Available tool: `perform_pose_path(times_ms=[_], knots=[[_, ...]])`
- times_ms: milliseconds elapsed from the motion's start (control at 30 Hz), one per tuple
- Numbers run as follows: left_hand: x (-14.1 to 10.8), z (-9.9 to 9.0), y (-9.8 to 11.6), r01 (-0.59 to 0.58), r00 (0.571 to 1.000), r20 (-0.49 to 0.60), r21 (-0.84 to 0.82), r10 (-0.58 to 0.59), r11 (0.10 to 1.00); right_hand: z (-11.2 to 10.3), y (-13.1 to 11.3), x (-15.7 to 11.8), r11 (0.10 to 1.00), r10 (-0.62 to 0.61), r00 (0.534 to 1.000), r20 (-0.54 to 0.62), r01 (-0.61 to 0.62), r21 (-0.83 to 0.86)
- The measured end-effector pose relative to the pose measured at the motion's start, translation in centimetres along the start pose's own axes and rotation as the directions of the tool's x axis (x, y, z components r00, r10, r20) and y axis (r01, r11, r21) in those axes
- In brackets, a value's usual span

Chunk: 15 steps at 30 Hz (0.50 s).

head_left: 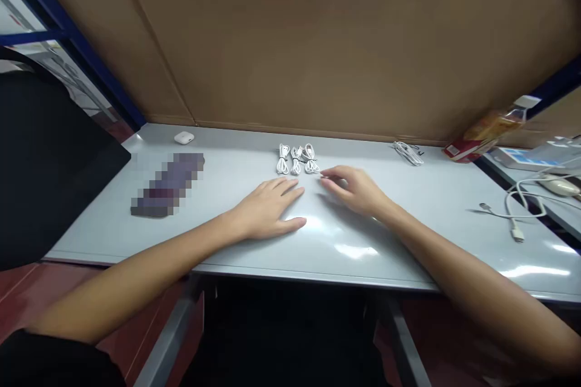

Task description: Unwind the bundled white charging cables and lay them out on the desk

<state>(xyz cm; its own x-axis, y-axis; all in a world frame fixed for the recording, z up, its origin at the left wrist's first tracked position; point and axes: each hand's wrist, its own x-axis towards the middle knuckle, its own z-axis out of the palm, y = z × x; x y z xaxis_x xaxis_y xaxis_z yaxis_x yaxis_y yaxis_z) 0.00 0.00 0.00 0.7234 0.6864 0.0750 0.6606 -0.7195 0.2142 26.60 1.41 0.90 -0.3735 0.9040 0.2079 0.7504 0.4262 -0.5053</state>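
Note:
Three white USB cables lie side by side near the middle of the table, each coiled and tied with a dark band: the left cable (282,160), the middle cable (296,161) and the right cable (311,160). My left hand (267,208) rests flat on the tabletop with its fingers spread, just in front of the left and middle cables, holding nothing. To the right of the bundles, my right hand (351,187) has thumb and index finger pinched at a small pale end beside the right cable. The fingertips partly hide that end.
On the grey table (236,254) lie a white earbud case (184,138), a pixelated object (167,187), another bundled white cable (408,153) and a loose white cable (517,216). A bottle (490,130) leans at the back right. A brown panel (290,42) borders the back.

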Motion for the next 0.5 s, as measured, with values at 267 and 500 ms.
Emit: perform_pose_path(times_ms=[267,500], knots=[[4.6,-0.8,-1.0,0.056,0.981,-0.184,-0.057,-0.066,0.997,0.9,3.8,7.1,0.994,0.059,0.995,-0.078,-0.066,-0.091],[3.6,1.4,-2.2,-0.071,0.961,-0.276,-0.290,-0.012,0.954,2.1,2.9,6.2,0.991,-0.074,0.994,-0.084,0.064,-0.120]])
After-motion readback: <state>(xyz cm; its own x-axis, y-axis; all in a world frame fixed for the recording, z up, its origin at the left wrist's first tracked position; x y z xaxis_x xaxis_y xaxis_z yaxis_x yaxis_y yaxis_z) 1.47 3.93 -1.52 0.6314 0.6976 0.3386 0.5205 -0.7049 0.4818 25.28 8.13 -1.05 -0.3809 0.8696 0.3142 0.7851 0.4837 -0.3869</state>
